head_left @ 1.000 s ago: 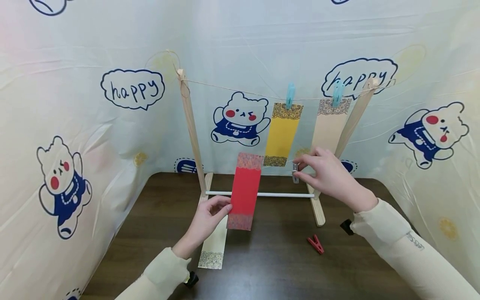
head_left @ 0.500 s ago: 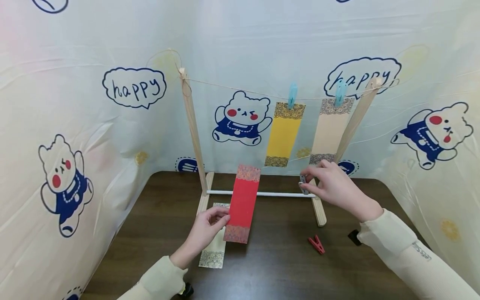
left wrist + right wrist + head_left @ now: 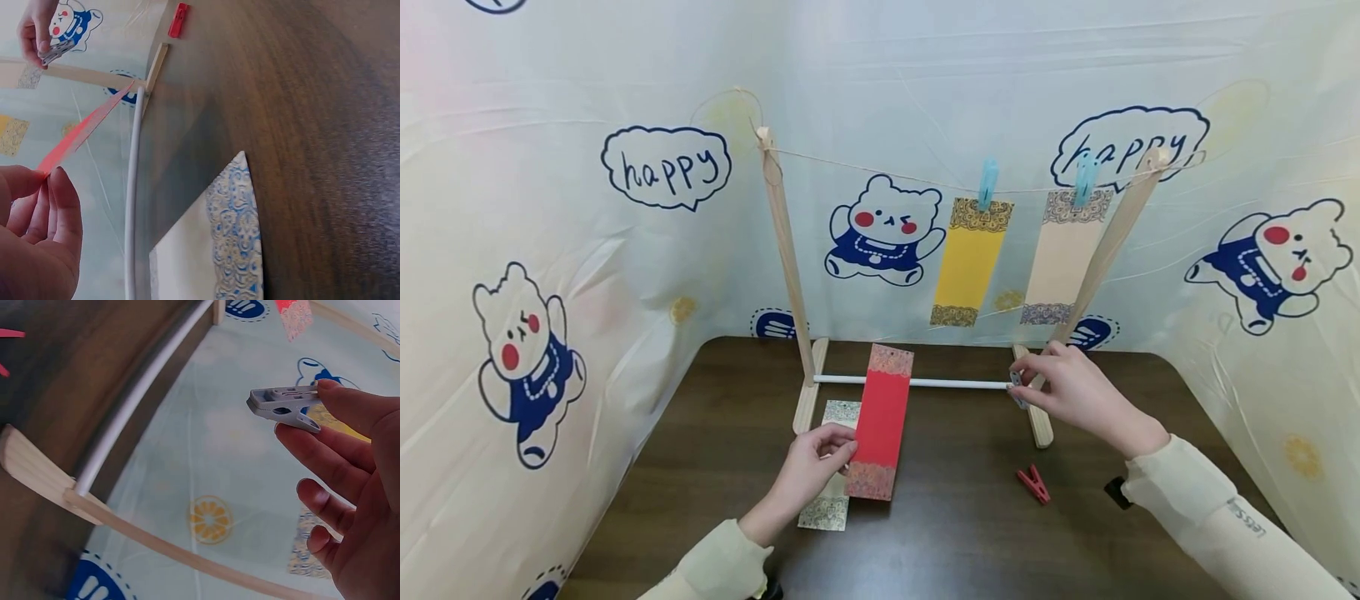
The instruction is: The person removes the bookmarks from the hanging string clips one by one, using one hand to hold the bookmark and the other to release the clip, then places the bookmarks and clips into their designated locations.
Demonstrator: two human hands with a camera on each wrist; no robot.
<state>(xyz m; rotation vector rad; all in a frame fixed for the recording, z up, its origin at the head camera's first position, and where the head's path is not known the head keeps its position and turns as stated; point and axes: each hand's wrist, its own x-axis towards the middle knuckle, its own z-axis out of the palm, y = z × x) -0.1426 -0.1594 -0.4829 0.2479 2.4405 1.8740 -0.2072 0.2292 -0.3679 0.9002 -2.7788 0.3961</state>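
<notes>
In the head view my left hand (image 3: pixel 811 462) pinches the left edge of a red card strip (image 3: pixel 883 417) with patterned ends. The strip is held tilted above the table, overlapping part of a pale cream strip (image 3: pixel 825 512) that lies there. My right hand (image 3: pixel 1071 387) is near the right foot of the wooden stand, with a grey clothespin (image 3: pixel 284 403) pinched between thumb and fingers. A yellow strip (image 3: pixel 972 262) and a beige strip (image 3: pixel 1066 262) hang from a string (image 3: pixel 865 175), each under a light blue clothespin (image 3: pixel 988 185).
A red clothespin (image 3: pixel 1034 484) lies on the dark wooden table (image 3: pixel 955 533) at right. The stand has two wooden posts (image 3: pixel 786 250) joined low down by a white rod (image 3: pixel 955 384). A printed cloth (image 3: pixel 647 275) surrounds the table at the back and sides.
My left hand has lowered the red strip toward the table, uncovering more of the cream strip. My right hand has moved down and to the right with the grey clothespin.
</notes>
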